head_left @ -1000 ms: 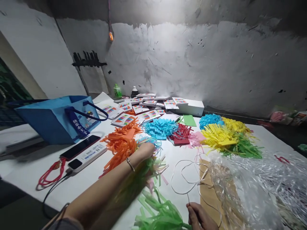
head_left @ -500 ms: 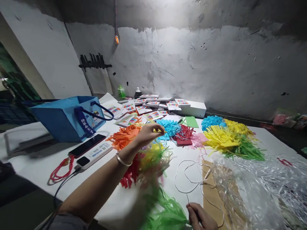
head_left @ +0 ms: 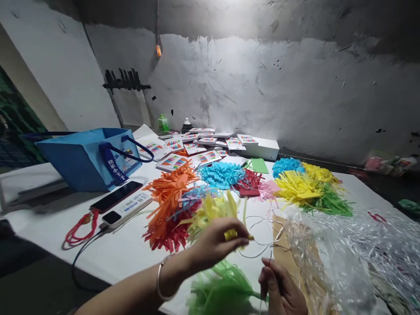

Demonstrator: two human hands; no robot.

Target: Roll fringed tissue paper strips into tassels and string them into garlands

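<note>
Yellow tassel (head_left: 215, 208) is pinched by left hand (head_left: 218, 243), string (head_left: 271, 253) by right hand (head_left: 282, 284); front edge of surface (head_left: 127, 251) is partly hidden.

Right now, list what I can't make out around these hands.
In the head view:
Yellow tassel: its gripped part is partly hidden by the left hand.
Thin strand at the right hand: too fine to tell wire from string.
Green tassel: strips blurred, cut off by the bottom edge.
Blue bag: contents hidden by its sides.
</note>
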